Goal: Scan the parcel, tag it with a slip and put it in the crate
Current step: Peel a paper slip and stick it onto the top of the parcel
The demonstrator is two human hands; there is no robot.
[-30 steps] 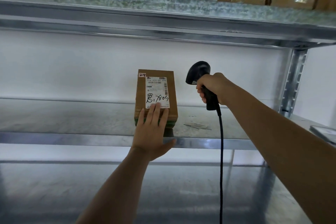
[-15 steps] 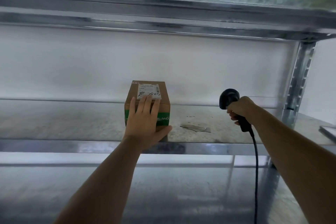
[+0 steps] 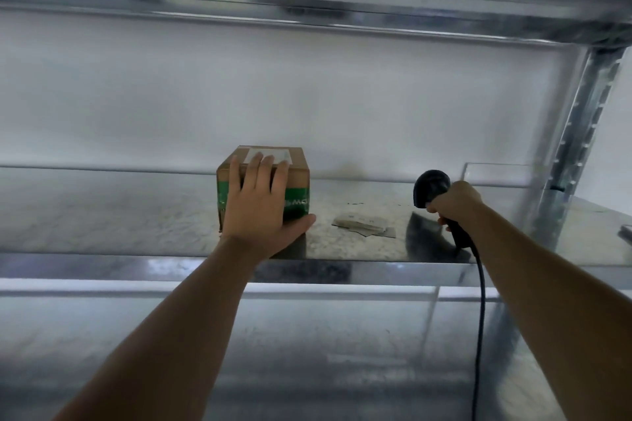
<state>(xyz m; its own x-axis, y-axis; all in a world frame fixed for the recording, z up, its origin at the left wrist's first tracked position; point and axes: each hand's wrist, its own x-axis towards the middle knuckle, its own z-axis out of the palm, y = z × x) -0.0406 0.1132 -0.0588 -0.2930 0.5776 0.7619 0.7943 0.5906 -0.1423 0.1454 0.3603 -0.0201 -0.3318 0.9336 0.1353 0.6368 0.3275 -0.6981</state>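
Pressing flat w/ fingers spread, left hand [image 3: 261, 207] covers front of brown cardboard parcel [image 3: 297, 178] w/ green tape, resting on galvanised metal shelf [image 3: 136, 215]. Right hand [image 3: 453, 203] is fisted round black corded handheld scanner [image 3: 431, 186]. Paper slips [image 3: 364, 225] lie between them.

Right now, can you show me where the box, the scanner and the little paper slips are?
box [image 3: 297, 166]: head view, on its brown front face, upper right.
scanner [image 3: 430, 186]: head view, on its black rounded head.
paper slips [image 3: 362, 223]: head view, on the top slip of the pile.
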